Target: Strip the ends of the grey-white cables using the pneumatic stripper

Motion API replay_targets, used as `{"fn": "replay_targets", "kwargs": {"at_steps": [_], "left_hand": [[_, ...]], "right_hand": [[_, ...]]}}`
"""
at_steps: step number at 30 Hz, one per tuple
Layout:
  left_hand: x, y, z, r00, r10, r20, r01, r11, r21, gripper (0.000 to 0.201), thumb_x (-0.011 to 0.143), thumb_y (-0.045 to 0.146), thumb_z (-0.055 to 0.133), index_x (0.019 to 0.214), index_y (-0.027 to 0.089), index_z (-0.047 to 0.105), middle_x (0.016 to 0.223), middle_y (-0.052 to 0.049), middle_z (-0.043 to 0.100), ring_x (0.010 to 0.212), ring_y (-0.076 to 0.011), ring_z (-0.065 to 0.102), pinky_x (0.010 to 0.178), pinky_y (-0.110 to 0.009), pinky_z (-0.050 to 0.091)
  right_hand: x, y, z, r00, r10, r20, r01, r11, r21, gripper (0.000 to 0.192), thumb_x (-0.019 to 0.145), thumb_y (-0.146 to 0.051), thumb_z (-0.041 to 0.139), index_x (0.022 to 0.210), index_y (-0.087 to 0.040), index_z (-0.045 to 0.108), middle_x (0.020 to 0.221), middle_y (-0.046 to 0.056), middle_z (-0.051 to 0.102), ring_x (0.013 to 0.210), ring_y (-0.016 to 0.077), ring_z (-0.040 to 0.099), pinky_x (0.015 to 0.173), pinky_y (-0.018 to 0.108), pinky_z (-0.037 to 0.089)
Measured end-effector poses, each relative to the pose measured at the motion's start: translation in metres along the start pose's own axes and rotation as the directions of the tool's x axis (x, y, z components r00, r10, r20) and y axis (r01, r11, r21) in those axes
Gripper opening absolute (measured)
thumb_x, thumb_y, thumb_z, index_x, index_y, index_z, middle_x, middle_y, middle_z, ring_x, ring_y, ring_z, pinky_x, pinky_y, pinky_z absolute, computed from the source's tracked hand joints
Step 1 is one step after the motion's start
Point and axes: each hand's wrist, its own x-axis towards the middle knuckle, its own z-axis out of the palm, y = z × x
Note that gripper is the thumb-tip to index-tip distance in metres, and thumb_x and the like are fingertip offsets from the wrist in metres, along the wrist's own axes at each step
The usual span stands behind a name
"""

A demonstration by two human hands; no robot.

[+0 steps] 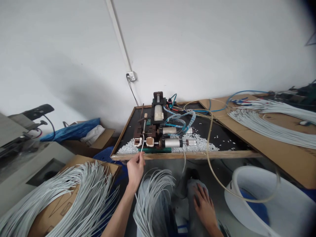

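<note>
At lower left a fan of white cables lies over a cardboard box; just right of it the left hand, arm reaching up from the bottom edge, pinches a single white cable and feeds its tip into the small pneumatic machine at centre. If the tip goes in crooked it could well buckle or miss the clamp, and fingertips sit close to the moving parts. Right of centre, the right hand rests flat and loose on the knee, holding nothing, beside the white tub at lower right.
</note>
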Motion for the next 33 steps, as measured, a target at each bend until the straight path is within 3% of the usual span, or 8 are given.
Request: {"fn": "replay_targets", "kwargs": {"at_steps": [11,18,22,24,27,29,31,33], "left_hand": [[0.002,-0.006,-0.002,0.999,-0.034,0.004,0.034,0.996,-0.081,0.043,0.093,0.04,0.048,0.056,0.019,0.048,0.047,0.005,0.046,0.044,-0.0108,0.044,0.048,-0.021,0.032],[0.002,0.0,-0.013,0.988,-0.021,0.15,0.056,0.969,-0.239,0.033,0.092,0.043,0.048,0.087,0.015,0.065,0.054,0.004,0.049,0.046,-0.0117,0.046,0.046,-0.02,0.037],[-0.024,0.009,-0.026,0.999,-0.003,0.043,0.009,0.99,-0.14,0.035,0.095,0.04,0.045,0.104,0.014,0.067,0.056,0.004,0.05,0.048,-0.0126,0.049,0.048,-0.021,0.041],[-0.043,0.014,-0.029,0.994,0.092,0.066,-0.09,0.995,-0.031,0.033,0.097,0.036,0.043,0.107,0.015,0.067,0.062,0.001,0.058,0.054,-0.0143,0.056,0.054,-0.023,0.046],[-0.07,0.017,-0.024,0.904,0.318,0.285,-0.37,0.916,0.153,0.032,0.097,0.028,0.043,0.119,0.017,0.064,0.1,-0.009,0.07,0.095,-0.0238,0.065,0.087,-0.036,0.049],[-0.083,0.012,-0.016,0.837,0.379,0.394,-0.504,0.814,0.288,0.04,0.095,0.027,0.046,0.133,0.016,0.055,0.132,-0.015,0.059,0.127,-0.0315,0.049,0.108,-0.05,0.034],[-0.093,0.001,-0.01,0.812,0.362,0.458,-0.549,0.741,0.387,0.051,0.094,0.028,0.048,0.142,0.012,0.044,0.146,-0.019,0.044,0.139,-0.035,0.033,0.113,-0.057,0.022],[-0.103,-0.012,-0.007,0.779,0.325,0.537,-0.575,0.712,0.403,0.053,0.094,0.028,0.048,0.143,0.011,0.042,0.149,-0.019,0.04,0.141,-0.035,0.029,0.112,-0.059,0.023]], "right_hand": [[0.001,0.0,-0.004,1.0,0.014,0.021,-0.015,0.999,0.043,0.051,0.093,-0.029,0.029,0.139,-0.019,0.049,0.154,0.004,0.04,0.143,0.0302,0.031,0.108,0.049,0.039],[0.002,-0.003,-0.011,0.999,0.029,0.034,-0.033,0.992,0.122,0.051,0.092,-0.028,0.03,0.136,-0.015,0.052,0.153,0.008,0.042,0.143,0.0335,0.031,0.109,0.051,0.037],[0.001,-0.008,-0.023,0.997,0.05,0.066,-0.061,0.979,0.192,0.049,0.091,-0.024,0.032,0.135,-0.014,0.053,0.153,0.01,0.041,0.144,0.0331,0.027,0.112,0.052,0.032],[0.001,-0.012,-0.03,0.993,0.071,0.096,-0.092,0.968,0.234,0.049,0.09,-0.021,0.033,0.134,-0.014,0.054,0.154,0.01,0.04,0.145,0.0332,0.024,0.113,0.053,0.029],[-0.002,-0.027,-0.044,0.983,0.111,0.146,-0.151,0.941,0.302,0.048,0.09,-0.018,0.034,0.133,-0.008,0.053,0.156,0.017,0.033,0.147,0.0377,0.015,0.112,0.062,0.021],[-0.011,-0.048,-0.053,0.974,0.053,0.218,-0.135,0.915,0.381,0.042,0.09,-0.021,0.04,0.125,-0.009,0.059,0.148,0.02,0.045,0.143,0.0391,0.026,0.11,0.065,0.022],[-0.03,-0.078,-0.062,0.947,-0.124,0.295,-0.051,0.851,0.522,0.037,0.095,-0.026,0.037,0.123,-0.016,0.059,0.123,0.012,0.068,0.119,0.0243,0.059,0.101,0.044,0.043],[-0.056,-0.112,-0.069,0.885,-0.31,0.347,0.016,0.766,0.643,0.031,0.096,-0.03,0.038,0.105,-0.021,0.066,0.099,0.004,0.076,0.09,0.0162,0.07,0.08,0.028,0.052]]}}
